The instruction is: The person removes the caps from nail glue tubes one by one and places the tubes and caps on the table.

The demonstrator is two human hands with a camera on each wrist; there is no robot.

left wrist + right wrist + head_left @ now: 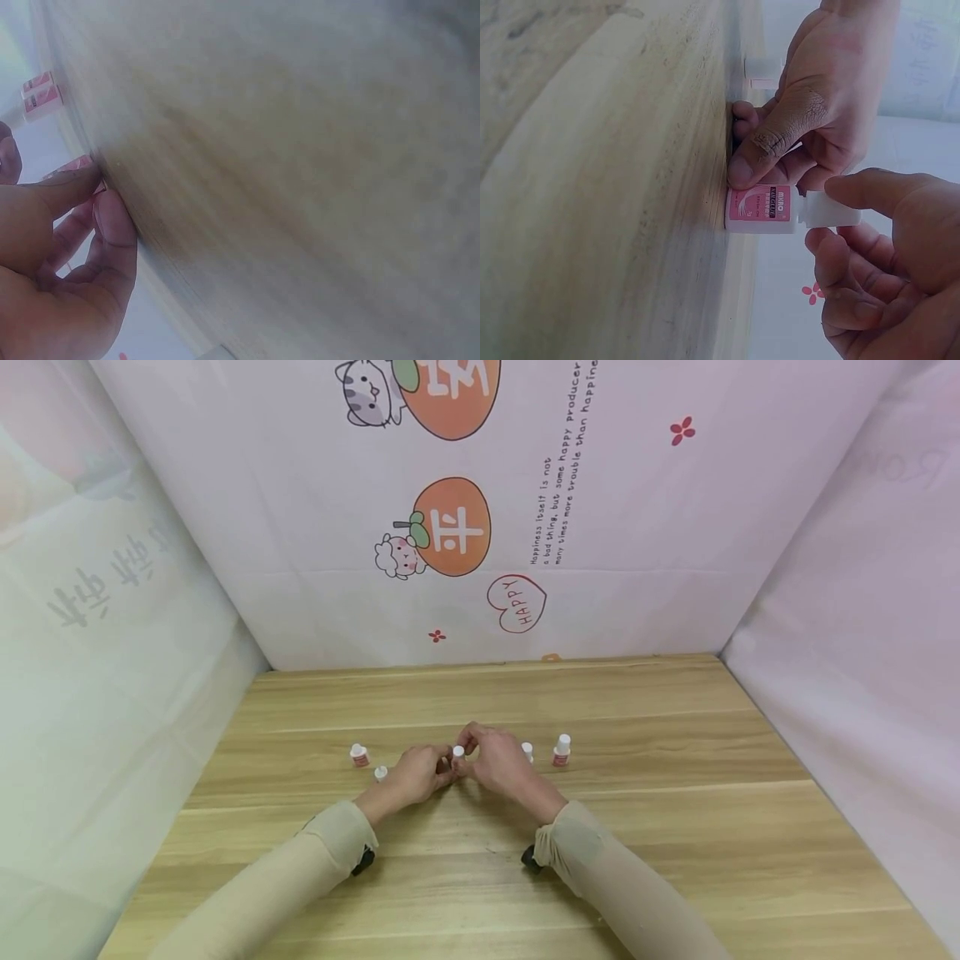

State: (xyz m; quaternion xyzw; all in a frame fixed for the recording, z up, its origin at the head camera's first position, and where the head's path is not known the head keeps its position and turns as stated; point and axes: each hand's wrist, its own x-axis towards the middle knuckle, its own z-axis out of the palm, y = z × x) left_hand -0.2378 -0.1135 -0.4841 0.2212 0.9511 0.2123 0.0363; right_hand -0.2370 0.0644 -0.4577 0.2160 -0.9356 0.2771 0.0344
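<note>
A small nail glue bottle (761, 208) with a pink label and white cap (832, 210) stands upright on the table between the two hands. My left hand (412, 774) grips the bottle's body low down, thumb against the label side. From the other side my right hand (501, 764) pinches the cap between thumb and fingers, seen best in the right wrist view. In the left wrist view the left hand (67, 262) covers most of the bottle, leaving only a strip of pink label showing.
Left of the hands stand two similar bottles, one farther out (360, 757) and one partly behind the left wrist (381, 773). To the right are another bottle (527, 752), partly hidden by the right hand, and one more (562, 752). A printed white cloth (622, 527) hangs behind the wooden table (480, 893).
</note>
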